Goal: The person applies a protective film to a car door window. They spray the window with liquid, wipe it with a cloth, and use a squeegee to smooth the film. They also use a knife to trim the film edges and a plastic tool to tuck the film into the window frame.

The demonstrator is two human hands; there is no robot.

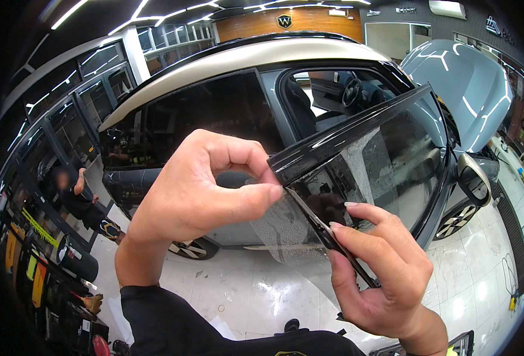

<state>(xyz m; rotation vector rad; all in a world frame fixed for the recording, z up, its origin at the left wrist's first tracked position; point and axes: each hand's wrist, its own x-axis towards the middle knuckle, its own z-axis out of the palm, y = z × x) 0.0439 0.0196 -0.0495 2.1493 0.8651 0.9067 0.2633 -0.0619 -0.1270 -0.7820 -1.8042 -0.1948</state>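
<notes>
My left hand (191, 187) pinches the upper rear corner of an open car door's black window frame (351, 133), thumb and forefinger together at the end of a thin grey strip (303, 207). My right hand (380, 267) is lower on that rear edge, fingers curled onto the strip and dark edge, thumb beneath. A translucent, wet-looking film (286, 237) hangs out past the edge, partly behind both hands. The door's glass (410, 148) carries streaks and droplets. Whatever lies under my right fingertips is partly hidden.
Behind the door stands a two-tone car (202, 65) with its hood (458, 89) raised. The side mirror (472, 178) juts out right. Another person (75, 196) is at the left, near a black bin (78, 261) and tools. A tiled floor (464, 273) lies below.
</notes>
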